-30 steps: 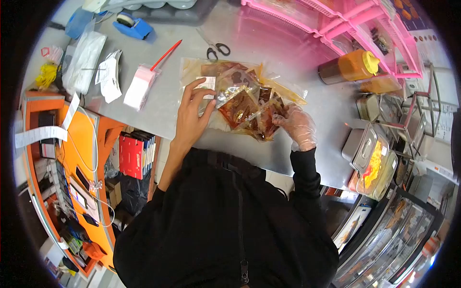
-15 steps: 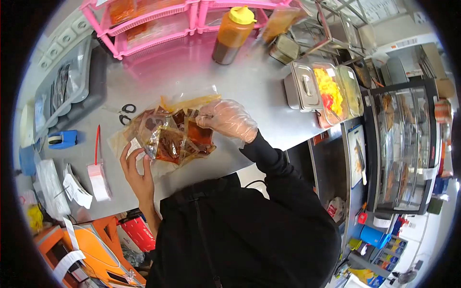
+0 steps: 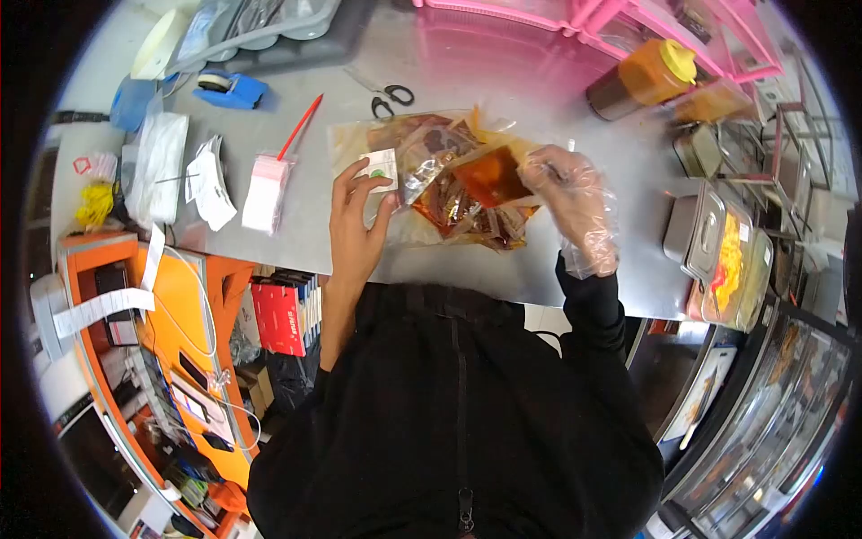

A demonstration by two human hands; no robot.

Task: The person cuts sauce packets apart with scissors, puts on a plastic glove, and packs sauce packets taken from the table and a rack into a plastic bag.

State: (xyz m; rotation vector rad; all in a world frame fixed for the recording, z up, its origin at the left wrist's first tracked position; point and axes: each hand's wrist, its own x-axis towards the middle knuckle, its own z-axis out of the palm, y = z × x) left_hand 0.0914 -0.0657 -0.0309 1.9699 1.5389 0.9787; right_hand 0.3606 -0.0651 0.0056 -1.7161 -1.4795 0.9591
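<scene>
My gloved right hand (image 3: 572, 202) pinches the edge of a small clear packet of red-brown sauce (image 3: 492, 176), raised over the pile. Beneath it, several similar packets (image 3: 462, 211) lie on a large clear plastic bag (image 3: 359, 135) on the metal table. My bare left hand (image 3: 357, 220) is at the bag's left side, its fingertips at a white label (image 3: 382, 170) with a green mark; its fingers look curled round the bag's edge. Black-handled scissors (image 3: 392, 97) rest just above the bag.
To the left are a red pen (image 3: 300, 128), a pink-and-white pad (image 3: 265, 193), papers (image 3: 209, 184) and a blue tape dispenser (image 3: 232, 90). A yellow-capped sauce bottle (image 3: 642, 79), pink racks (image 3: 620, 31) and food containers (image 3: 718, 260) stand on the right.
The view has swung round and back. My right hand has lifted a sauce packet off the pile and moved it slightly right. My left hand stays by the label.
</scene>
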